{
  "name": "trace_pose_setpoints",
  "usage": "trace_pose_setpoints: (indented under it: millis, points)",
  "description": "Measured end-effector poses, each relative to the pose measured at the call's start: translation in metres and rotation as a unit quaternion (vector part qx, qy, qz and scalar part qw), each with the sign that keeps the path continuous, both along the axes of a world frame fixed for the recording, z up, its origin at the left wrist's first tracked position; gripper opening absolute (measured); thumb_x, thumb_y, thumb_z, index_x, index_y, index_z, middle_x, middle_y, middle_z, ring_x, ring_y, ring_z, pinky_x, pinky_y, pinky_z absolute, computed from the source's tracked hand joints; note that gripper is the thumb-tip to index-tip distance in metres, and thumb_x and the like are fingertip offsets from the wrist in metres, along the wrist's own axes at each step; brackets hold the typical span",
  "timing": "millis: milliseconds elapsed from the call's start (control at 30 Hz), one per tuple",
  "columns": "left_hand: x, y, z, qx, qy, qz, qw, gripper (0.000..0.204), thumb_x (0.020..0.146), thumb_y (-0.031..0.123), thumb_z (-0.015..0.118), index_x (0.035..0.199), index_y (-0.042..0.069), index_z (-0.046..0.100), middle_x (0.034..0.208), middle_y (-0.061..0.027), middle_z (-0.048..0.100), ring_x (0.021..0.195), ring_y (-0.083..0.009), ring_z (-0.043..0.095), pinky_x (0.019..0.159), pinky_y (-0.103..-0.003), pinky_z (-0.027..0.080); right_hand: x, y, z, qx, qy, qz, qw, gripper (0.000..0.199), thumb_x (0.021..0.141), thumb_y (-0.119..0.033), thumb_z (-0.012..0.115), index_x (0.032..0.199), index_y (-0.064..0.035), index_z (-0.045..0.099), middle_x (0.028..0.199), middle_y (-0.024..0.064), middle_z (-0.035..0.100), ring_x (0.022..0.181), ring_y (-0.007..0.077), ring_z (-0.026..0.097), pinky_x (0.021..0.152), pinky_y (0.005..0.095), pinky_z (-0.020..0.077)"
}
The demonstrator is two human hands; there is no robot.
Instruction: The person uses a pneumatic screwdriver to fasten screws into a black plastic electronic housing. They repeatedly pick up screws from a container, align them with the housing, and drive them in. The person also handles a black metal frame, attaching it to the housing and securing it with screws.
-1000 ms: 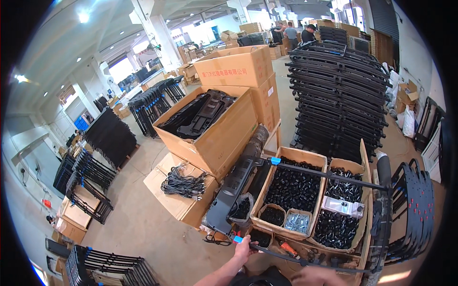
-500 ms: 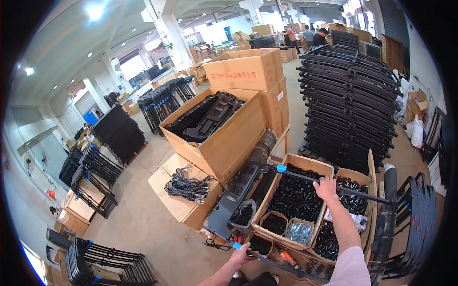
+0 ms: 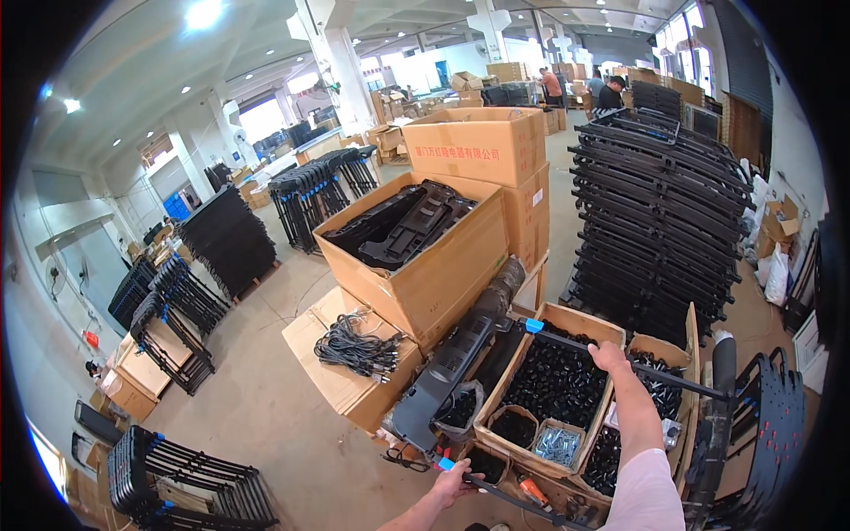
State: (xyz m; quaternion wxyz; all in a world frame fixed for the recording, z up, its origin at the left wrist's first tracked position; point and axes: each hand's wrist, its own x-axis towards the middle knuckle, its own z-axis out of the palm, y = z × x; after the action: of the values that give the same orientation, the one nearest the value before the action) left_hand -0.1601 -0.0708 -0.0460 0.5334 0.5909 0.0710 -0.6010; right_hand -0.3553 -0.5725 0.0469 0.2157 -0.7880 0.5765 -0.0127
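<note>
Head view | left hand (image 3: 453,480): grasping the near bar (image 3: 513,498) of a black frame (image 3: 567,339), beside its blue tip (image 3: 446,464) | right hand (image 3: 607,356): wrapped around the far bar (image 3: 675,380) | black frame: extends over an open cardboard box (image 3: 522,455) of black parts (image 3: 558,376)

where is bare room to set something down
Bare tan floor between the lower-left black tubular frames and the brown cardboard carton under tangled black cables. Crowded: open cardboard bins of small black parts below the right hand.
</note>
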Motion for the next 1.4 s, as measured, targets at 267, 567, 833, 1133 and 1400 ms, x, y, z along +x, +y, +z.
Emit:
trace_pose_setpoints:
  millis: [267,567,833,1133,1400]
  points:
    - [-0.020,0.032,0.016,-0.078,0.020,0.075,0.994,0.030,0.108,0.038,0.059,0.105,0.008,0.060,0.111,-0.0181,0.077,0.103,-0.0341,0.076,0.094,-0.052,0.061,-0.003,0.036,0.093,-0.120,-0.049,0.043,0.991,0.061,0.103,-0.059,0.059,0.112,-0.0028,0.081,0.113,0.0287,0.076,0.112,0.0456,0.072,0.101,0.0539,0.0562]
    - [0.015,0.120,0.111,-0.172,-0.068,0.161,0.969,0.030,0.107,0.030,0.061,0.115,0.001,0.059,0.107,-0.0218,0.076,0.103,-0.0391,0.075,0.095,-0.055,0.061,0.047,0.143,0.241,-0.155,-0.158,0.137,0.966,0.056,0.107,-0.053,0.055,0.110,-0.0014,0.077,0.088,0.0273,0.073,0.095,0.0487,0.071,0.085,0.0519,0.0537]
    - [0.158,0.200,0.155,-0.333,-0.143,0.202,0.910,0.037,0.103,0.034,0.061,0.119,0.001,0.061,0.099,-0.0182,0.074,0.095,-0.0388,0.075,0.090,-0.055,0.061,0.123,0.287,0.379,-0.245,-0.168,0.210,0.932,0.062,0.112,-0.057,0.049,0.109,0.0004,0.072,0.068,0.0056,0.056,0.065,0.0164,0.054,0.063,0.0375,0.0455]
    - [0.402,0.317,0.179,-0.276,-0.273,0.284,0.877,0.049,0.102,0.035,0.062,0.135,0.001,0.051,0.106,-0.0204,0.073,0.089,-0.0335,0.077,0.086,-0.050,0.064,0.292,0.512,0.429,-0.128,-0.171,0.310,0.926,0.058,0.103,-0.055,0.062,0.122,-0.0002,0.065,0.069,-0.0015,0.056,0.060,0.0092,0.055,0.059,0.0295,0.0444]
    - [0.552,0.334,0.130,-0.188,-0.377,0.269,0.866,0.037,0.101,0.021,0.074,0.128,0.001,0.059,0.117,-0.0145,0.077,0.101,-0.0265,0.078,0.089,-0.041,0.061,0.317,0.571,0.290,0.149,-0.153,0.270,0.939,0.037,0.084,-0.013,0.090,0.114,-0.0054,0.068,0.098,0.0007,0.069,0.088,0.0112,0.065,0.081,0.0311,0.0542]
